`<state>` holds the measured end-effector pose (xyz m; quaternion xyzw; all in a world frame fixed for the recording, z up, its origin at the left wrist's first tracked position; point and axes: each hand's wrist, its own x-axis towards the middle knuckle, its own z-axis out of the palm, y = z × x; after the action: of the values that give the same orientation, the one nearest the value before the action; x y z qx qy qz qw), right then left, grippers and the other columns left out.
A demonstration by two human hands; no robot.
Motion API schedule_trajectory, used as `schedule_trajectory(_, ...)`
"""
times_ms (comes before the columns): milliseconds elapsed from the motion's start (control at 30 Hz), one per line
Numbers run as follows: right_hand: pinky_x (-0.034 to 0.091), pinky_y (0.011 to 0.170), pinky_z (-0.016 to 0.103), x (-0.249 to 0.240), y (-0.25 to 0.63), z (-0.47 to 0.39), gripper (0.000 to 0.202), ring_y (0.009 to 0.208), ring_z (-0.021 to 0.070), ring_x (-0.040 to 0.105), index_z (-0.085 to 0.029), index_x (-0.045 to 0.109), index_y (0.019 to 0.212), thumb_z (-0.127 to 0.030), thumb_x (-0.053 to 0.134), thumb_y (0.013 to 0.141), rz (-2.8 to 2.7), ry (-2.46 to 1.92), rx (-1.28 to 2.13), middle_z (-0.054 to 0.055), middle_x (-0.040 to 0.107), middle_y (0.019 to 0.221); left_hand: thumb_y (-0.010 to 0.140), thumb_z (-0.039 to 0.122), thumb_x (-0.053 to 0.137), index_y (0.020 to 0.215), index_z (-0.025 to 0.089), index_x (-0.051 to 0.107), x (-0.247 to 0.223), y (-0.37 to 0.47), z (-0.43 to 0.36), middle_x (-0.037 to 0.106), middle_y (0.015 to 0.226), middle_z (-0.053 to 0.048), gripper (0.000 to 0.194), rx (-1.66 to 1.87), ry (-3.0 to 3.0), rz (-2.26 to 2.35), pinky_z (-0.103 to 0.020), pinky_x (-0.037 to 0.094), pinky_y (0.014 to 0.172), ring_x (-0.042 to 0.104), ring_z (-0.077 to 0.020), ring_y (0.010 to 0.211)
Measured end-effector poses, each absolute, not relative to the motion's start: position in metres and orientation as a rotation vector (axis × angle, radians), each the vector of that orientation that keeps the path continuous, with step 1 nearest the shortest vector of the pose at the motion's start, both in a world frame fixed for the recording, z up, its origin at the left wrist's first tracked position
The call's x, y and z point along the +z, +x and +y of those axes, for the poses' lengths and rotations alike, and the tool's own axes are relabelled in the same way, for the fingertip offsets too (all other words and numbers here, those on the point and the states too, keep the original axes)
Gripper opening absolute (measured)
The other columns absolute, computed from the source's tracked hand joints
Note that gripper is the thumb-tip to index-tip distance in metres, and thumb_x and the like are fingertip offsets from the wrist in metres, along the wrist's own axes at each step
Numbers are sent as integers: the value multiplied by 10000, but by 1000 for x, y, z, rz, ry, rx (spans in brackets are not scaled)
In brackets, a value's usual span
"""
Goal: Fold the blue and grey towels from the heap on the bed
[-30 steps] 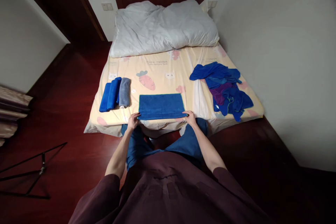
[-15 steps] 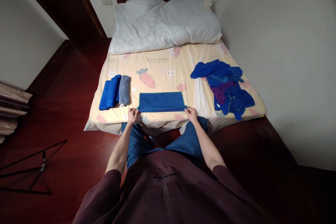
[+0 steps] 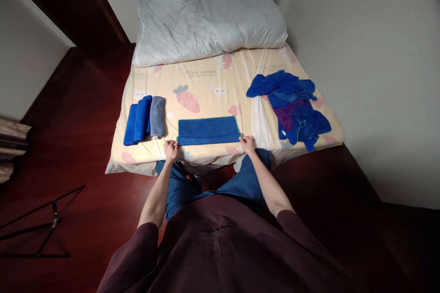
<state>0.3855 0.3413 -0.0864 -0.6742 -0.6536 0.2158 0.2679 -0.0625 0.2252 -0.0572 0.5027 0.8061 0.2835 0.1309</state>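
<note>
A blue towel (image 3: 208,129) with a green edge lies flat near the bed's front edge, its near side folded over in a strip. My left hand (image 3: 171,150) pinches the left end of that strip, and my right hand (image 3: 248,144) pinches the right end. Left of it lie rolled blue towels (image 3: 138,120) beside a rolled grey towel (image 3: 157,116). To the right is a loose heap of blue cloths (image 3: 285,87) with a purple cloth (image 3: 288,114) among them.
The bed (image 3: 206,100) has a yellow patterned sheet. A grey-white quilt (image 3: 211,20) lies across its head end. Black tripod legs (image 3: 51,224) stand on the floor at the left, below a curtain (image 3: 13,146). A wall runs along the right.
The folded strip along the towel's near side looks a little wider, with both hands still pinching its ends. The whole view has shifted slightly.
</note>
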Motion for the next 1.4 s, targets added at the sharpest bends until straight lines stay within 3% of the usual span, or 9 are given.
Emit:
schedule_trajectory(133,480,1091,494,-75,376,312,386,1226,323,579,-149,650,1291,-341,576,965,-1781,-1760,362,189,639,1292,994,353,522,1336,136,604,-59,-43,205,569,1419,-218,413,965,1624,2397,-536,444,1146,526,-351,1346)
schedule_trajectory(233,426,1168,523,-68,367,287,458,1385,326,508,-187,600,1440,-271,514,998,-2041,-1580,277,156,556,1513,996,236,487,1455,168,557,-58,-27,192,488,1592,-170,469,820,2056,2122,-503,375,1233,432,-314,1495)
schedule_trajectory(367,384,1233,521,-62,353,278,488,1513,291,431,-198,623,1458,-176,416,1017,-2331,-1390,274,103,492,1622,950,109,444,1537,188,523,-52,-11,198,407,1676,-112,598,522,2341,1817,-498,274,1308,319,-276,1586)
schedule_trajectory(567,322,1294,531,-69,335,295,513,1538,271,428,-187,614,1478,-192,490,981,-2454,-1333,312,94,493,1619,986,134,396,1590,230,484,-48,4,223,355,1701,-84,618,293,2375,1760,-608,215,1306,223,-311,1618)
schedule_trajectory(733,289,1308,523,-78,333,307,625,1548,275,414,-157,560,1527,-177,563,903,-2487,-1396,331,105,455,1637,985,140,390,1608,250,463,-50,9,232,364,1694,-88,637,266,2258,1889,-704,189,1273,227,-383,1607)
schedule_trajectory(933,274,1306,522,-73,336,322,729,1550,297,405,-121,515,1557,-212,647,846,-2574,-1380,349,128,445,1642,976,105,374,1620,238,445,-44,7,243,392,1680,-115,661,246,2203,1980,-677,187,1287,265,-377,1596)
schedule_trajectory(1167,409,1223,484,-55,332,349,651,1472,298,518,-142,611,1484,-171,636,833,-2630,-1433,423,126,572,1544,953,99,408,1601,172,471,-38,-8,258,452,1629,-197,655,102,2167,2042,-667,240,1261,370,-405,1543)
schedule_trajectory(1300,444,1200,483,-48,334,352,634,1445,298,550,-167,614,1486,-184,639,853,-2651,-1377,437,127,573,1538,957,89,362,1592,152,483,-34,-12,257,441,1629,-221,649,71,2133,2075,-649,284,1247,415,-400,1517)
schedule_trajectory(1400,446,1207,467,-46,338,346,594,1450,286,547,-126,618,1472,-126,606,878,-2672,-1382,440,143,556,1545,962,85,351,1603,150,463,-32,-10,247,420,1642,-227,654,59,2138,2086,-638,290,1246,423,-397,1511)
